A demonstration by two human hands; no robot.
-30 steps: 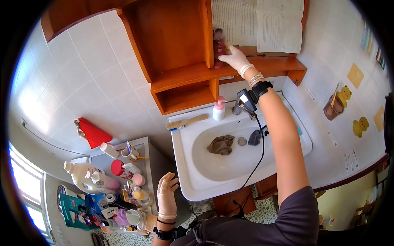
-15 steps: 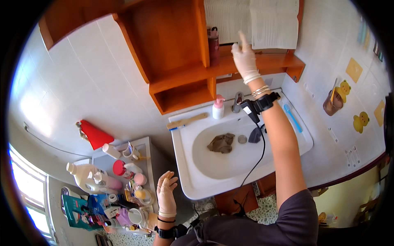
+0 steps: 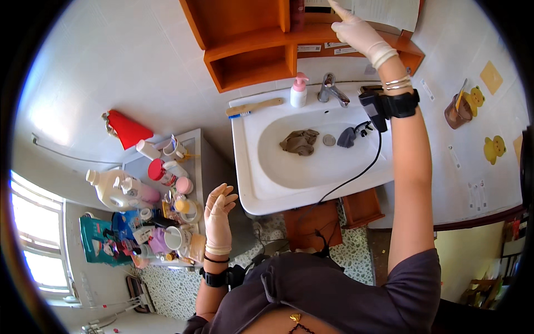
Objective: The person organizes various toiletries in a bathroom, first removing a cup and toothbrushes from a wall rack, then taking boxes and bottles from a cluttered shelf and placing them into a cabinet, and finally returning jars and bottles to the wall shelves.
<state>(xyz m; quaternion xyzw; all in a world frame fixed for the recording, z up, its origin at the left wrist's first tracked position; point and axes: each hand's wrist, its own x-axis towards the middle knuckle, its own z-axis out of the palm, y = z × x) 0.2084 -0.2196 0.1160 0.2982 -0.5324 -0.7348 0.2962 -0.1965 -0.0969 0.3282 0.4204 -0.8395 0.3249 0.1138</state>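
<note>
Both hands wear whitish gloves. My right hand (image 3: 359,33) is raised at the upper right in front of the wooden shelf unit (image 3: 328,33), its index finger stretched up and nothing visible in it. My left hand (image 3: 218,217) hovers between the sink and the crowded top at the left, fingers loosely bent and empty. In the white sink (image 3: 300,177) lie a crumpled brown cloth (image 3: 300,142) and a small dark grey cloth (image 3: 346,137), on either side of the drain (image 3: 329,140). Behind the basin are a faucet (image 3: 332,89) and a pink-topped pump bottle (image 3: 298,91).
A wooden-handled brush (image 3: 258,106) lies on the sink's left rim. Bottles and jars, including a large white jug (image 3: 105,189), crowd the left top. A black cable (image 3: 356,177) hangs from my right wrist across the basin. Below stands an open drawer (image 3: 361,209). A brown cup (image 3: 457,116) hangs at right.
The view has shifted, so the sink and shelf appear higher. My right hand has moved up and right, away from the papers' left page. My left hand stays loosely bent and empty.
</note>
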